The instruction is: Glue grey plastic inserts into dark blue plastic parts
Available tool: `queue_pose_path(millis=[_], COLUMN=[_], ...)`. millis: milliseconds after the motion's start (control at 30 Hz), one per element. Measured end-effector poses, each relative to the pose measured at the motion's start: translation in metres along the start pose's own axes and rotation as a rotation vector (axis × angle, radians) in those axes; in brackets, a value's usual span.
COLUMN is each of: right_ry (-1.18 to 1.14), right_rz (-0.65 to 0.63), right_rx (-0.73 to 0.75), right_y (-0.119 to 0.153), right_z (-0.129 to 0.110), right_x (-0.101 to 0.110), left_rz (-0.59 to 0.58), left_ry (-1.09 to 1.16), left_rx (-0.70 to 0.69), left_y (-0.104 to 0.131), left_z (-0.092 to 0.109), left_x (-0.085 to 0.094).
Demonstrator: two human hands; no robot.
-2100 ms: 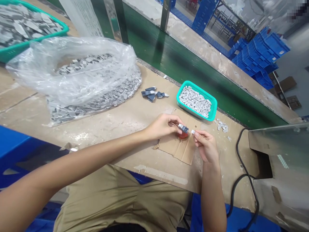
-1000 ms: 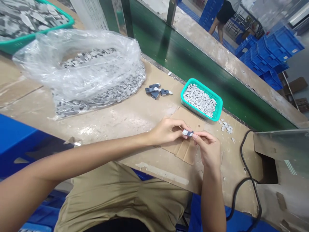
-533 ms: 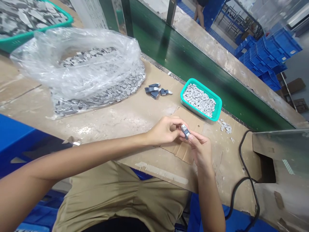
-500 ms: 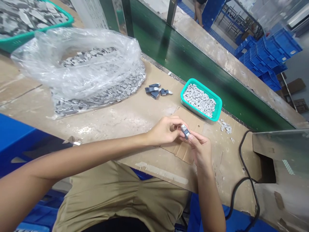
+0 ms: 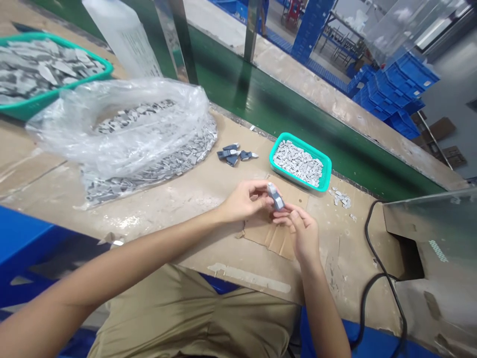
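My left hand (image 5: 248, 200) pinches a small dark blue-grey and white plastic part (image 5: 276, 196) over a piece of cardboard (image 5: 274, 238). My right hand (image 5: 301, 226) is just right of it, fingers curled at the part's lower end; whether anything is between its thumb and fingertips is too small to tell. Several similar dark parts (image 5: 231, 155) lie in a small pile beyond my hands. Behind them to the right stands a green basket (image 5: 327, 176) of small white pieces. Loose white pieces (image 5: 342, 200) are scattered beside it.
On the left lie a clear plastic bag (image 5: 122, 144) of grey pieces and a larger green basket (image 5: 108, 69). A white bottle (image 5: 124, 40) stands behind the bag. A green conveyor belt (image 5: 320, 119) runs behind; a black cable (image 5: 372, 253) and metal box (image 5: 439, 238) are at right.
The camera view has shifted. The held part is turned, showing a longer grey-white side, and my right hand's fingers have loosened and moved slightly away from its face.
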State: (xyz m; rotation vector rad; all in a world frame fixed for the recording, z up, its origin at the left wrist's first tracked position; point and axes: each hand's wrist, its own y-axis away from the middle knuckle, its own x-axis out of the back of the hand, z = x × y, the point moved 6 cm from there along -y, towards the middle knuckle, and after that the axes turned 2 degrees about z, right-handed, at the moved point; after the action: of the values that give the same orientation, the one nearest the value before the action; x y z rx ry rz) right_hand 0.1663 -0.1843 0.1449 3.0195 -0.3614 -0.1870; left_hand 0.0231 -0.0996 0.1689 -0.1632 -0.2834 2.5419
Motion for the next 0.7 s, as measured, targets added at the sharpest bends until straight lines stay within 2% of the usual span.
queue_pose_path(millis=[100,233,333,467,533,633,700], right_ry=[0.088,0.257,0.33,0.41,0.459,0.543,0.624], right_rz=[0.129,0.359,0.453,0.489,0.485,0.457,0.418], right_rx=[0.06,0.156,0.233,0.298,0.307,0.326,0.326], right_y=[-0.001,-0.001,-0.002,-0.007,-0.013,-0.032,-0.054], right_z=[-0.006,-0.013,-0.013,-0.014,-0.019,-0.034,-0.044], right_x=[0.014,0.033,0.04,0.043,0.046,0.049,0.048], left_rz=[0.104,0.358,0.453,0.496,0.467,0.389,0.38], left_ry=[0.112,0.114,0.355,0.728,0.844,0.882,0.835], left_rx=[0.004,-0.014,0.125,0.364,0.445,0.457,0.429], left_y=[-0.013,-0.023,-0.028,-0.03,-0.03,-0.032,-0.033], left_z=[-0.004,-0.007,-0.016,-0.029,-0.031,-0.028,-0.025], left_x=[0.024,0.062,0.077,0.08,0.078,0.076,0.077])
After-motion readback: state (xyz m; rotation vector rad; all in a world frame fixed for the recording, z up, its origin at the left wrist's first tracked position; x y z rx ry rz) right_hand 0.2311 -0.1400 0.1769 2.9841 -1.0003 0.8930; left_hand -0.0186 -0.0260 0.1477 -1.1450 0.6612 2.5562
